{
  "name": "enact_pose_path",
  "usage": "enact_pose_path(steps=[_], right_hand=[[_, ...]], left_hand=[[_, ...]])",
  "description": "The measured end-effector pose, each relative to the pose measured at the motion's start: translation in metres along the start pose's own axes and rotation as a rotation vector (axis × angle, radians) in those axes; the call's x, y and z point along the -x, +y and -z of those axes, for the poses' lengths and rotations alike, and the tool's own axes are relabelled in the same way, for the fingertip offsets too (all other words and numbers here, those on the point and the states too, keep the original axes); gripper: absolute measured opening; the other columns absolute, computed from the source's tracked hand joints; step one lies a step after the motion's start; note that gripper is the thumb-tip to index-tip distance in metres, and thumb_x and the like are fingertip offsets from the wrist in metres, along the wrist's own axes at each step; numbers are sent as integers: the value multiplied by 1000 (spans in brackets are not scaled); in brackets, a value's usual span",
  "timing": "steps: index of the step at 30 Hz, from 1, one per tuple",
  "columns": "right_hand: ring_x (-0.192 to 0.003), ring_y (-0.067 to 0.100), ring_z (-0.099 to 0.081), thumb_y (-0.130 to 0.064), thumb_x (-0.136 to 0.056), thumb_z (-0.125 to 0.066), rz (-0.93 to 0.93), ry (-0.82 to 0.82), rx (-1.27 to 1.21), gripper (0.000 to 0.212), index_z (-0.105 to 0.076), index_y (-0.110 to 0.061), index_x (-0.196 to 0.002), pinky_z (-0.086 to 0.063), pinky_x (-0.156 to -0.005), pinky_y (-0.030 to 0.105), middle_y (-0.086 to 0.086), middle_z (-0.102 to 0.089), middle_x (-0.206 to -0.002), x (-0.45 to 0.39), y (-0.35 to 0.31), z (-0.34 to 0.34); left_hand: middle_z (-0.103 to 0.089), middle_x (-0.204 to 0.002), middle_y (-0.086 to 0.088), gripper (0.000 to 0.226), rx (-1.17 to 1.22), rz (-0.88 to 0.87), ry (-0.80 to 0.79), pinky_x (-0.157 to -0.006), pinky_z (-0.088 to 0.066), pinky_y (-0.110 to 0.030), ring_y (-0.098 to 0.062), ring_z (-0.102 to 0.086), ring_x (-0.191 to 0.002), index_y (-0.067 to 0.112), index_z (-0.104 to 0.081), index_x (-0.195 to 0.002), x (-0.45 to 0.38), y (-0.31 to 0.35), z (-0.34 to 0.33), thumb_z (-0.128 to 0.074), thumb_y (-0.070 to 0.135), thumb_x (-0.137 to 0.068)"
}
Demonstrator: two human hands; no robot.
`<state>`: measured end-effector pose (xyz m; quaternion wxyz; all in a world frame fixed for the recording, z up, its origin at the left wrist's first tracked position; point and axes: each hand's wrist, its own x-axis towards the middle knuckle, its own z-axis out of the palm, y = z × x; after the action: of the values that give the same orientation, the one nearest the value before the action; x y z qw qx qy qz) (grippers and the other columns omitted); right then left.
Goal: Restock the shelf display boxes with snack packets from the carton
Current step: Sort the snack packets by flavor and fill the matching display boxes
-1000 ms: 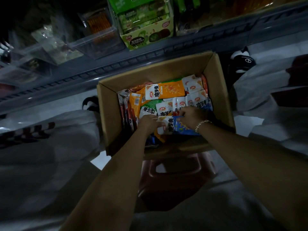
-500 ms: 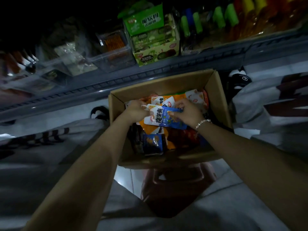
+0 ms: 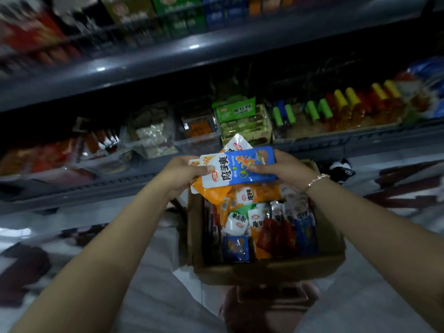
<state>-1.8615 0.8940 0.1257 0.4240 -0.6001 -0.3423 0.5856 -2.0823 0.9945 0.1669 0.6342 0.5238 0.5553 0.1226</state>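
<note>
Nearest, a reddish stool (image 3: 269, 306) carries the carton (image 3: 269, 270), which overhangs it on the near side; a knock from a forearm could likely tip or slide it off. Carton is open-topped and still well filled with loose mixed snack packets (image 3: 262, 227), so anything dropped from above probably lands back inside, but its left wall is low and close to the held stack. Above the carton's far end both hands grip a small stack of packets, blue-and-white packet (image 3: 237, 168) on top, orange packets (image 3: 211, 192) fanned underneath and one white packet tip poking up behind. Left hand (image 3: 185, 175) pinches the stack's left end, thumb on top, fingers curled under; right hand (image 3: 286, 170) pinches the right end the same way. Risk: the lower orange packets sag out of the grip and look loosely held, so they may slip when the stack is carried forward or one hand lets go. Farther on, the lower shelf (image 3: 240, 150) has a raised front lip to clear; the green display box (image 3: 242, 121) sits there between a clear tub and bottles, tight sideways room. The shelf above overhangs, limiting headroom. View is dim and blurred, so the box's free space cannot be judged.
</note>
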Motion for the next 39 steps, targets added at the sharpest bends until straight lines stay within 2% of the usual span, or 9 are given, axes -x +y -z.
enact_pose_path(steps=[3, 6, 10, 14, 20, 26, 32, 36, 39], right_hand=[[-91, 17, -69, -24, -71, -79, 66, 32, 110, 41, -63, -17, -109, -56, -65, 30, 0, -72, -101, 13, -45, -1], [-77, 10, -68, -21, -76, -77, 133, 47, 207, 26, -62, -21, -97, -49, -50, 23, -6, -72, -88, 31, -86, 3], [-62, 3, -67, 3, -77, -70, 216, -22, 142, 22, -59, -13, -86, -48, -49, 14, -5, -71, -73, 52, -131, 7], [-68, 7, -69, 2, -74, -74, 242, -34, 206, 26, -59, -12, -89, -49, -49, 15, -1, -72, -81, 60, -154, 7], [-76, 12, -70, 1, -71, -75, 324, 76, 170, 28, -63, -13, -92, -54, -62, 20, -1, -74, -84, 54, -160, 14], [-93, 29, -69, -6, -73, -75, 288, 145, 97, 31, -65, -8, -102, -51, -87, 42, 8, -73, -98, 53, -163, 28], [-64, 9, -65, -7, -74, -69, 253, 105, 8, 21, -64, -13, -94, -39, -43, 16, 4, -73, -86, 56, -162, 33], [-65, 9, -63, -9, -73, -71, 247, 153, 20, 24, -64, -13, -95, -37, -45, 18, -1, -73, -81, 57, -160, 32], [-80, 19, -65, -10, -76, -72, 257, 183, 65, 26, -65, -10, -101, -41, -60, 28, 4, -74, -91, 58, -161, 32]], left_hand=[[-75, -84, -10, 31, 142, -5, -95, -59, -59, -29, -17, -72, -70, 0, -62, -112, 23, 25, 1, -67, 3, -82], [-73, -100, -16, 35, 243, 1, -229, -75, -60, -35, -21, -72, -83, 4, -65, -111, 47, 48, 2, -66, 7, -76], [-70, -106, -19, 43, 410, 37, -416, -84, -57, -40, -27, -71, -92, -1, -68, -108, 70, 67, 5, -79, 6, -67], [-69, -108, -19, 58, 543, 14, -598, -90, -51, -46, -31, -68, -97, 2, -72, -106, 73, 75, 2, -89, 18, -53], [-72, -98, -14, 36, 557, 3, -487, -76, -57, -37, -26, -71, -81, 9, -77, -93, 70, 88, -14, -57, 35, -78], [-68, -114, -17, 46, 670, -85, -442, -88, -49, -50, -33, -68, -95, 8, -75, -102, 62, 95, -7, -52, 42, -81], [-67, -116, -17, 48, 649, -96, -417, -88, -51, -48, -33, -68, -96, 10, -74, -106, 67, 95, -9, -52, 44, -80], [-70, -108, -19, 47, 565, -138, -533, -77, -59, -42, -31, -70, -91, 6, -72, -108, 74, 95, -7, -82, 22, -65], [-69, -107, -22, 44, 423, -84, -565, -82, -55, -53, -33, -70, -91, 2, -66, -109, 75, 93, -4, -63, -7, -65]])
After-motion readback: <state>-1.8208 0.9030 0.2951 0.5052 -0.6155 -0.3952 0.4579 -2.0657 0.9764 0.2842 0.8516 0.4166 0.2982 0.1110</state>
